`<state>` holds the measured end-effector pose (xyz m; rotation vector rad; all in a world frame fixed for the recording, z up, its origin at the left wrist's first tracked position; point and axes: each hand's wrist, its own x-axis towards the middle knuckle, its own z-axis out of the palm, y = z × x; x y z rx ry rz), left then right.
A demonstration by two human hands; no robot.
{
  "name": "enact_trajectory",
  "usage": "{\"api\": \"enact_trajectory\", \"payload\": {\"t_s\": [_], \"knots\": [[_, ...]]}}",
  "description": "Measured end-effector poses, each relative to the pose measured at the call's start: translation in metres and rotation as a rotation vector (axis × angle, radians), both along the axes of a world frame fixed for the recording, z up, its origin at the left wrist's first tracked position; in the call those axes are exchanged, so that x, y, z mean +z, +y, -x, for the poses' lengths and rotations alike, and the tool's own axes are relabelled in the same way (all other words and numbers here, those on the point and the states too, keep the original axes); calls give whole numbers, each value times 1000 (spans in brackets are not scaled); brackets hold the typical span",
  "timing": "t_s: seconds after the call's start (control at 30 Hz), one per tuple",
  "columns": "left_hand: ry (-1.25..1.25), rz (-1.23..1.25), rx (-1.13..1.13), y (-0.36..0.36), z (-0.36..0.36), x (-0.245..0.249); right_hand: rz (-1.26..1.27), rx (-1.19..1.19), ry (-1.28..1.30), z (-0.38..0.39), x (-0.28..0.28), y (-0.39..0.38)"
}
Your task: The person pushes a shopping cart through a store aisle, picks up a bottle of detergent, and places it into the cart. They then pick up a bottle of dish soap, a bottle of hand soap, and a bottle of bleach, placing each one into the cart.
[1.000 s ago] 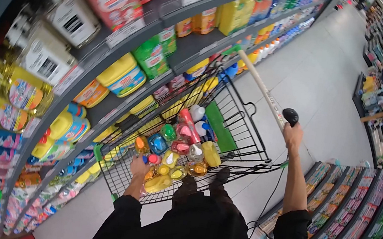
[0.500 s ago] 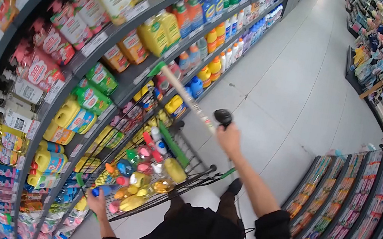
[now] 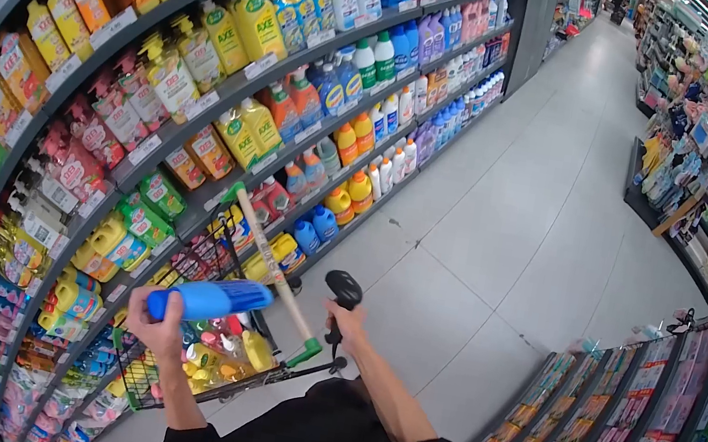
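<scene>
My left hand (image 3: 159, 327) is closed around the capped end of a blue bottle (image 3: 221, 299), held roughly level above the shopping cart. The bottle's label cannot be read. In my right hand (image 3: 346, 323) I grip a black handheld barcode scanner (image 3: 343, 289), its head pointing up, to the right of the cart handle (image 3: 273, 264). The wire shopping cart (image 3: 214, 256) stands below my hands against the shelves. Several mixed bottles (image 3: 257, 351), yellow, pink and clear, lie in a heap inside it, partly hidden by the blue bottle.
Tall curved-looking shelves (image 3: 221, 186) full of cleaning and soap bottles run along the left. A grey tiled aisle (image 3: 504, 208) leads away ahead. At the lower right is a rack of small packets (image 3: 610, 419), and farther off a display of hanging goods (image 3: 694, 150).
My left hand has lifted the blue bottle up out of the cart. The scanner in my right hand has come closer to it, down and left in view. The view has tilted up.
</scene>
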<state>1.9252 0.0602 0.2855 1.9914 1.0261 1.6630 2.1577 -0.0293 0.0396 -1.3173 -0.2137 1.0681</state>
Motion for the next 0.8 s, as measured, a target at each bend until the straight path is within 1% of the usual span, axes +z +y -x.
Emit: {"api": "enact_trajectory", "payload": {"t_s": [0.03, 0.07, 0.13, 0.17, 0.2, 0.27, 0.3, 0.33, 0.4, 0.47, 0.53, 0.57, 0.67, 0.7, 0.77, 0.8], "knots": [[10, 14, -46, -8, -25, -1, -71, 78, 335, -18, 12, -16], [21, 32, -90, -16, -50, -2, -70, 78, 325, -33, 24, -29], [63, 17, -220, -34, -109, -5, -223, 59, 669, -64, 39, -50], [40, 87, -275, -43, -139, -9, -282, 78, 696, -79, 33, -60], [16, 155, -337, -49, -168, -14, -277, 74, 688, -94, 32, -70], [78, 236, -491, -57, -218, -32, -352, 37, 755, -127, 35, -87], [97, 265, -576, -61, -241, -38, -319, 11, 723, -141, 20, -92], [116, 294, -663, -65, -265, -46, -293, 13, 766, -159, 23, -103], [99, 496, -777, -74, -313, -66, -340, -58, 840, -188, -18, -112], [23, 614, -922, -81, -366, -92, -266, -93, 853, -225, -41, -119], [221, 355, -999, -75, -423, -88, -236, -165, 816, -264, -58, -120], [214, 226, -1031, -71, -454, -78, -225, -162, 803, -290, -62, -113], [322, 111, -1134, -49, -525, -67, -179, -81, 789, -360, -59, -95], [312, 112, -1121, -39, -549, -63, -174, -55, 789, -380, -57, -85], [297, 118, -1228, -24, -587, -60, -163, -15, 810, -405, -58, -72], [303, 127, -1219, -17, -603, -63, -161, 5, 825, -414, -61, -64]]}}
